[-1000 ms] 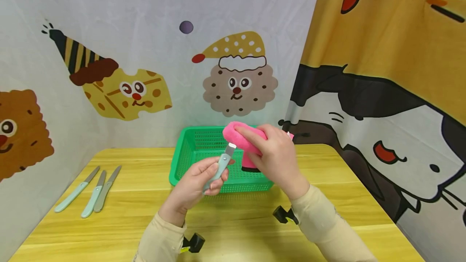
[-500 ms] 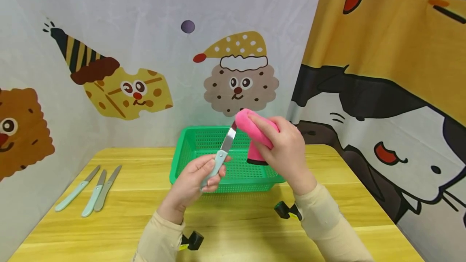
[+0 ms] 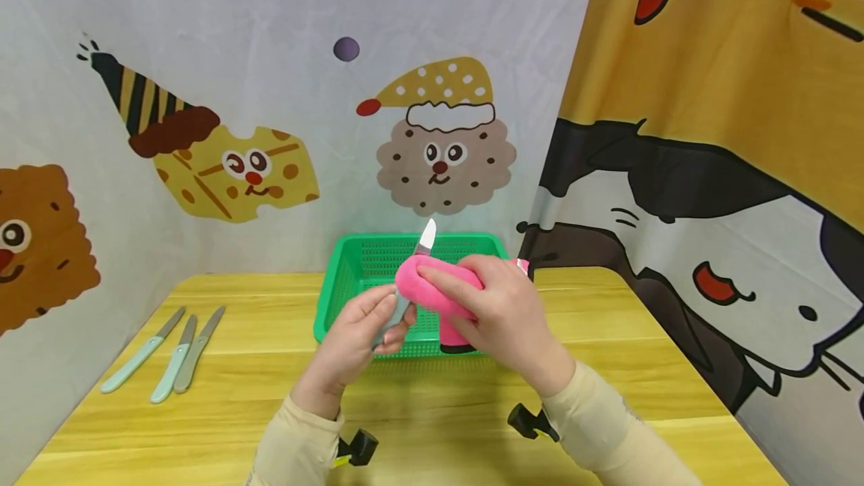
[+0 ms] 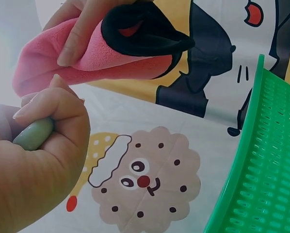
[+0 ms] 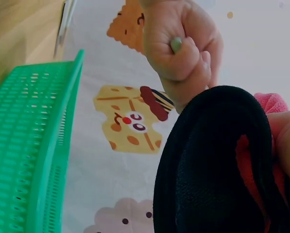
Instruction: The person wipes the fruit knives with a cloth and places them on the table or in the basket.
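In the head view my left hand (image 3: 361, 328) grips a small knife by its pale green-blue handle (image 3: 398, 315). The knife's blade (image 3: 428, 235) points up and away, its tip showing above the cloth. My right hand (image 3: 516, 310) pinches a folded pink cloth (image 3: 432, 287) with black edging round the knife where blade meets handle. That part of the knife is hidden by the cloth. The handle's butt (image 4: 36, 135) pokes out of my fist in the left wrist view. In the right wrist view, the cloth's black border (image 5: 198, 165) hangs in front.
A green perforated basket (image 3: 328, 291) stands on the wooden table (image 3: 256, 396) behind and below my hands. Three more knives lie at the left: one knife (image 3: 143, 351), another knife (image 3: 179, 358) and a greyer-handled knife (image 3: 199, 349). A printed curtain (image 3: 270, 6) closes off the back.
The pink cloth went up and right to the blade's tip, baring the blade, then came back down and left to the handle end. My left hand stays nearly still with the knife.
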`<state>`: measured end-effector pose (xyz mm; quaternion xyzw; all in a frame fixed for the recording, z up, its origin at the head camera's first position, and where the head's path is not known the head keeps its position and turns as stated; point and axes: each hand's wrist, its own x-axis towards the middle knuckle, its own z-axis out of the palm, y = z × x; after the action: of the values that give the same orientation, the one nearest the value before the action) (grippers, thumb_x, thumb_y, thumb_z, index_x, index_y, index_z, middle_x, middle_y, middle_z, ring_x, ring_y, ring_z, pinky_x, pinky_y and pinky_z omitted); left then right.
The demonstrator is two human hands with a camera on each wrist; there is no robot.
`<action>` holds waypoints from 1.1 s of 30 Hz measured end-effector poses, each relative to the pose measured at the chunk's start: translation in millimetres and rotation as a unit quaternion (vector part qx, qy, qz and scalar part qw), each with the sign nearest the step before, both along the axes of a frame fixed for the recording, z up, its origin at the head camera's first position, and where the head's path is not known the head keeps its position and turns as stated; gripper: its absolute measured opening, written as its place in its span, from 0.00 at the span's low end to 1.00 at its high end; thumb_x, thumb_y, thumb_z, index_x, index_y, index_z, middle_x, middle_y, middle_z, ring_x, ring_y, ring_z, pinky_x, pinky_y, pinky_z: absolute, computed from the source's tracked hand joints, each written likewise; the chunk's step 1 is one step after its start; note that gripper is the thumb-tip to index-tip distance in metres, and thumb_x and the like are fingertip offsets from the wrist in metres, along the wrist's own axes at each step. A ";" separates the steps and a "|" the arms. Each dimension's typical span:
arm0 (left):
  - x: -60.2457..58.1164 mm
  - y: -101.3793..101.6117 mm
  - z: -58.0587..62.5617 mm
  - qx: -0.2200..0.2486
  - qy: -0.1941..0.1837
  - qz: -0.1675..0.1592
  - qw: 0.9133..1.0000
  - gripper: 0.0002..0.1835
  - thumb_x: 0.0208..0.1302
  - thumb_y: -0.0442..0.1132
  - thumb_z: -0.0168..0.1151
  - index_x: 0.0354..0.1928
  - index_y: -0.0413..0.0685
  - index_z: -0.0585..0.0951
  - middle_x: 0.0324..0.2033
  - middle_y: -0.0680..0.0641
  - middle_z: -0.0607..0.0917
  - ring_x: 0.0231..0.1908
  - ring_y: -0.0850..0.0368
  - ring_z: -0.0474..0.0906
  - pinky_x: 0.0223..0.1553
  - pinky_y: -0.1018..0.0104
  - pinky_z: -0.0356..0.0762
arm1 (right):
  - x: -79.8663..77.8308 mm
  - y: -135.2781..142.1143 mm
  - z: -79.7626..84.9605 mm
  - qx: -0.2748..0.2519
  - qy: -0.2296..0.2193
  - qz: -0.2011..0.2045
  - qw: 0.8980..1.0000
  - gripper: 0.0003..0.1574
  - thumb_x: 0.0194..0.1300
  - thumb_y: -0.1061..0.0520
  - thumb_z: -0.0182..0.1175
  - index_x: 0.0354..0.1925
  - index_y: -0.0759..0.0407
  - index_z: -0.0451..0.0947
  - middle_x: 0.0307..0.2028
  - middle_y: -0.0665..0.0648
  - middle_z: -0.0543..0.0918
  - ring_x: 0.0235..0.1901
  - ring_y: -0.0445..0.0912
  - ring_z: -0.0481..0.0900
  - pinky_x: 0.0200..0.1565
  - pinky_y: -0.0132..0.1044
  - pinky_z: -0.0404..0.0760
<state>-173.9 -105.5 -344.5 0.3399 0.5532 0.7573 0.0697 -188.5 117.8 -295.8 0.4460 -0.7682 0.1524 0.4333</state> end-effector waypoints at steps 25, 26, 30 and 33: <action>8.2 1.4 -0.8 -0.005 0.008 -0.043 0.999 0.19 0.81 0.34 0.34 0.59 0.25 0.69 0.33 0.47 0.73 0.23 0.63 0.60 0.20 0.75 0.59 | -22.9 13.4 0.4 -0.051 -0.010 -0.021 0.998 0.35 0.51 0.62 0.73 0.58 0.45 0.80 0.36 0.61 0.80 0.35 0.53 0.79 0.32 0.48 0.80; 8.5 0.8 -0.9 -0.004 0.007 -0.047 0.999 0.19 0.81 0.34 0.34 0.59 0.26 0.69 0.33 0.47 0.73 0.23 0.63 0.60 0.20 0.75 0.59 | -23.5 14.4 0.8 -0.054 -0.009 -0.025 0.998 0.35 0.50 0.62 0.73 0.58 0.45 0.80 0.36 0.61 0.80 0.35 0.53 0.79 0.32 0.48 0.79; 9.5 -0.2 -0.6 -0.009 -0.005 -0.057 0.998 0.20 0.82 0.35 0.33 0.60 0.29 0.70 0.33 0.48 0.73 0.23 0.62 0.60 0.20 0.75 0.59 | -24.7 17.9 1.8 -0.063 -0.009 -0.038 0.997 0.34 0.51 0.62 0.73 0.57 0.47 0.80 0.35 0.61 0.79 0.32 0.53 0.77 0.30 0.47 0.78; 10.4 -0.1 -0.4 -0.017 -0.018 -0.053 0.998 0.20 0.82 0.37 0.33 0.61 0.32 0.70 0.33 0.48 0.73 0.23 0.63 0.61 0.21 0.75 0.60 | -24.4 20.6 3.5 -0.077 -0.005 -0.046 0.996 0.32 0.52 0.61 0.72 0.57 0.49 0.80 0.35 0.61 0.79 0.31 0.54 0.77 0.30 0.47 0.78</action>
<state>-163.5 -105.7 -344.9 0.3540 0.5456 0.7492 0.1256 -213.0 138.4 -292.2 0.3747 -0.7760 0.1929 0.4693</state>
